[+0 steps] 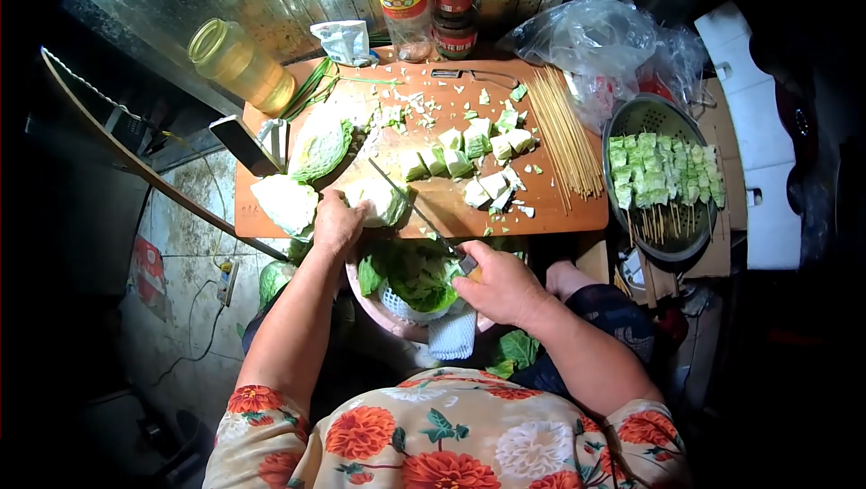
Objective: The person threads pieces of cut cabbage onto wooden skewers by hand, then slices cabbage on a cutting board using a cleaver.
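Note:
My left hand (pixel 341 221) is closed against the left side of a piece of cabbage (pixel 382 201) near the front edge of the wooden cutting board (pixel 316 209). In my right hand (pixel 498 283) is a knife (pixel 417 209), its blade slanting up and left beside the cabbage's right side. Whether the blade touches the cabbage I cannot tell. Two larger cabbage pieces, one pale (pixel 287 205) and one greener (pixel 321 150), lie left of my left hand. Cut cabbage chunks (pixel 456 155) sit in rows across the middle of the board.
Bamboo skewers (pixel 561 133) lie along the board's right side. Right of it, a colander (pixel 663 250) holds skewered cabbage (pixel 663 171). A glass jar (pixel 242 65), a plastic bottle (pixel 403 6) and red-lidded jars (pixel 453 2) stand behind. Below is a basin (pixel 365 309) with leaves; a phone (pixel 242 144) leans left.

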`<action>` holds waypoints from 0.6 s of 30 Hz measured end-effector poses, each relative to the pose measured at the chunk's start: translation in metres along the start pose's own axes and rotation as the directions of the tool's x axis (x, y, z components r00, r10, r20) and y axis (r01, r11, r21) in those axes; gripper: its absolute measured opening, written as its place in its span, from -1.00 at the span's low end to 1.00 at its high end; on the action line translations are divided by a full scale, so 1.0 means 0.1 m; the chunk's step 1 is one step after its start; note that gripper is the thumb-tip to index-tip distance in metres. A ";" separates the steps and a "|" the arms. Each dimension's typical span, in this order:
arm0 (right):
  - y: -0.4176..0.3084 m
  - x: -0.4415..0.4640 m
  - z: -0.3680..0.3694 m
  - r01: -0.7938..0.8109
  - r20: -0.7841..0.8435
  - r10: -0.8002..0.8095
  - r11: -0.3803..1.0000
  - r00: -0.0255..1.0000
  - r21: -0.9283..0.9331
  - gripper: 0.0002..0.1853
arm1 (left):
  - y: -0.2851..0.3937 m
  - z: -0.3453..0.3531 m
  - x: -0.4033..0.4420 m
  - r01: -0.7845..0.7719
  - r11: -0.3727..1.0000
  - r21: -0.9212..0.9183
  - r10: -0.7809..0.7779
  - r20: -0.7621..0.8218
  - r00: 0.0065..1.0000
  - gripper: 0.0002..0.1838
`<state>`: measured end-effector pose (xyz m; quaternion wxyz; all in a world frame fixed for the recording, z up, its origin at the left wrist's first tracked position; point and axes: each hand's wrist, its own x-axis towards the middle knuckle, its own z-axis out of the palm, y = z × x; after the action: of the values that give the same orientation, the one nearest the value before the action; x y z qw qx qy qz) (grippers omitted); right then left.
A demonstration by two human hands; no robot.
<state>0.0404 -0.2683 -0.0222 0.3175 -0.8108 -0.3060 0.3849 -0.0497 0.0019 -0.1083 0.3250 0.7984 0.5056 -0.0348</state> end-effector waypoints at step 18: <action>0.07 0.11 0.12 -0.077 -0.027 0.076 0.996 0.997 -0.034 -0.45 | 0.36 -0.04 -0.20 -0.210 0.976 -0.063 0.210 -0.008 0.978 -0.43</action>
<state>0.0376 -0.2608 -0.0382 0.2921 -0.8322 -0.2773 0.3811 -0.0300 -0.0215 -0.0803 0.3516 0.8366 0.4197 0.0164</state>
